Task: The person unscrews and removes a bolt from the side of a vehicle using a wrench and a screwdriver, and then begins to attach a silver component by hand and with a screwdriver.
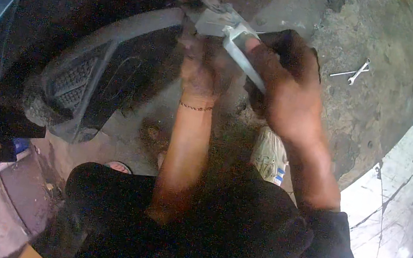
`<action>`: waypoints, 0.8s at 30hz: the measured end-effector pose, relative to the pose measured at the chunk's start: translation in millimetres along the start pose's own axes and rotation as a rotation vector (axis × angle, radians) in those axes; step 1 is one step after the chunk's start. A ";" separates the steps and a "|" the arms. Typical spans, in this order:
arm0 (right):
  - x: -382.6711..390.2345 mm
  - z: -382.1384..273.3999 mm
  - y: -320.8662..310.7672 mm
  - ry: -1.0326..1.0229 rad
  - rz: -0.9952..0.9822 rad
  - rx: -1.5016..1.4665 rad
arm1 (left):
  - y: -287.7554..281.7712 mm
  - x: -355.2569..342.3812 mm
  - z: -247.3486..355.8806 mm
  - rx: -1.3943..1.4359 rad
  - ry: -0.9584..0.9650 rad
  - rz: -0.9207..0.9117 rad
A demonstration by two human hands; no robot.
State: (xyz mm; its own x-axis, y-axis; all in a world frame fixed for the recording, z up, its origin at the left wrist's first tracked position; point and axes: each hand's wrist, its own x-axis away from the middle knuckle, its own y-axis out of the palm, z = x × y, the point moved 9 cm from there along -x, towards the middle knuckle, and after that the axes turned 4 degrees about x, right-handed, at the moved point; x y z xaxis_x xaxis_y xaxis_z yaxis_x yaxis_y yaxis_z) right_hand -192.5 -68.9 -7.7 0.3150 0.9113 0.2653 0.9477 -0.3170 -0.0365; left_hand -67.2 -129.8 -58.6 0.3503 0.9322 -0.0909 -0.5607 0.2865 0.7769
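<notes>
- Silvery metal frame [239, 58], slanting across the upper middle, in the grip of the right hand [291, 88], whose fingers close around its upper and right side.
- Left hand [203, 67], blurred and shadowed, is raised just beside the frame, below a flat grey plate [211, 24]; whether it grips anything I cannot tell.
- To the left stands a dark curved panel [104, 33] with a mesh inset [71, 86].
- On rough ground [367, 124] at right, a wrench [359, 73] touches or overlaps a thin rod [340, 74].
</notes>
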 end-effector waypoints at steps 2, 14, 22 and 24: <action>2.6 -7.2 1.2 -0.027 0.046 -0.052 | 8.9 -4.0 6.0 -0.131 0.037 0.021; -8.7 0.5 11.2 -0.070 0.096 -0.074 | 8.8 -1.3 18.9 -0.229 0.099 0.363; -3.6 -8.4 10.0 -0.091 0.043 -0.155 | 11.6 3.5 12.1 -0.322 -0.069 0.196; -2.0 -7.5 0.4 -0.129 0.063 -0.186 | 14.2 7.1 -5.3 -0.167 -0.195 0.201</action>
State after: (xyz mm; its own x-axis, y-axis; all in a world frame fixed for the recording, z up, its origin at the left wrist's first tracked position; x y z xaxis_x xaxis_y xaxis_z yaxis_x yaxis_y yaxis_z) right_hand -193.1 -72.8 -1.0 0.3885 0.9104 0.1424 0.9041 -0.4064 0.1323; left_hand -76.7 -118.0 -51.5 0.3485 0.9183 0.1880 -0.7426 0.1481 0.6531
